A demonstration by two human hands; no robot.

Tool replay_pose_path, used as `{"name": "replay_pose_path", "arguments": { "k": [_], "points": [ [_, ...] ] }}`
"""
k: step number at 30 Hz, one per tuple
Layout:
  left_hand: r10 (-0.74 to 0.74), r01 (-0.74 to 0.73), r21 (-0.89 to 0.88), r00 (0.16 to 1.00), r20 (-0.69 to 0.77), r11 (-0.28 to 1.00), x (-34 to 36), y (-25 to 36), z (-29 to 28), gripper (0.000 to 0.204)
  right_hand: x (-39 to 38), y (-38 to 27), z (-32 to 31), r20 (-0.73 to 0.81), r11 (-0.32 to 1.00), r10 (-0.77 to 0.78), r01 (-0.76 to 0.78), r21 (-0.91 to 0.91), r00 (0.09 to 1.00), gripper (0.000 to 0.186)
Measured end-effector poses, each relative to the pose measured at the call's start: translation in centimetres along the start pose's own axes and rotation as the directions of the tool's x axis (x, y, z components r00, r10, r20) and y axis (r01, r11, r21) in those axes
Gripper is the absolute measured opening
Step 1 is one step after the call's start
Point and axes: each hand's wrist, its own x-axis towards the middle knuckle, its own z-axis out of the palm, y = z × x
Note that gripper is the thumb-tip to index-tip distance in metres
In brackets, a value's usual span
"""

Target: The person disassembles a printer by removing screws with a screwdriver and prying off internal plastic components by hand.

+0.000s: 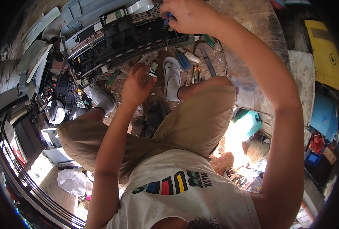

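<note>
Grey plastic panels [39, 57] are stacked at left, beside an open printer chassis [120, 42] laid on the ground before a seated person. The left hand [137, 87] is held just short of it, fingers loosely spread, nothing clearly gripped. At the chassis's right end, a blue-handled tool [166, 21] is pinched in the curled fingers of the right hand [185, 17]; its tip is hidden. With the frame apparently unbraced by the left hand, it could be shifted under pressure, and bare knuckles scraped if the tool slipped. Blue-handled pliers [183, 60] could be trodden on by the nearby white right shoe [170, 74]. A translucent plastic bag [71, 181] is seen at lower left, a teal container [251, 123] and blue tub [324, 116] at right; their contents cannot be told.
</note>
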Motion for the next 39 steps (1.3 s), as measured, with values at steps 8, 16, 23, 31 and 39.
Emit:
{"name": "replay_pose_path", "arguments": {
  "k": [8, 16, 23, 31, 39],
  "points": [
    [-0.047, 0.047, 0.010, 0.999, 0.024, 0.999, -0.14, 0.01, 0.02, 0.040, -0.29, 0.04, -0.36, -0.010, 0.999, 0.043, -0.043, -0.010, 0.999, 0.013],
    [-0.039, 0.036, 0.062, 0.998, 0.051, 0.997, -0.21, -0.28, 0.02, 0.042, -0.50, 0.03, -0.36, -0.020, 0.999, 0.041, -0.041, 0.001, 0.999, 0.012],
    [-0.024, 0.021, 0.061, 0.999, 0.042, 0.998, -0.31, -0.45, 0.02, 0.042, -0.60, -0.05, -0.50, -0.034, 0.999, 0.045, -0.044, 0.031, 0.998, 0.012],
    [-0.020, 0.018, 0.056, 0.999, 0.037, 0.998, -0.31, -0.64, 0.17, 0.042, -0.21, -0.10, -0.83, 0.007, 0.999, 0.025, -0.025, -0.025, 1.000, 0.015],
    [-0.038, 0.036, 0.049, 0.999, 0.040, 0.998, -0.33, -0.51, 0.12, 0.042, -0.48, -0.05, -0.42, -0.025, 0.999, 0.046, -0.046, 0.020, 0.999, 0.014]
  ]
}}
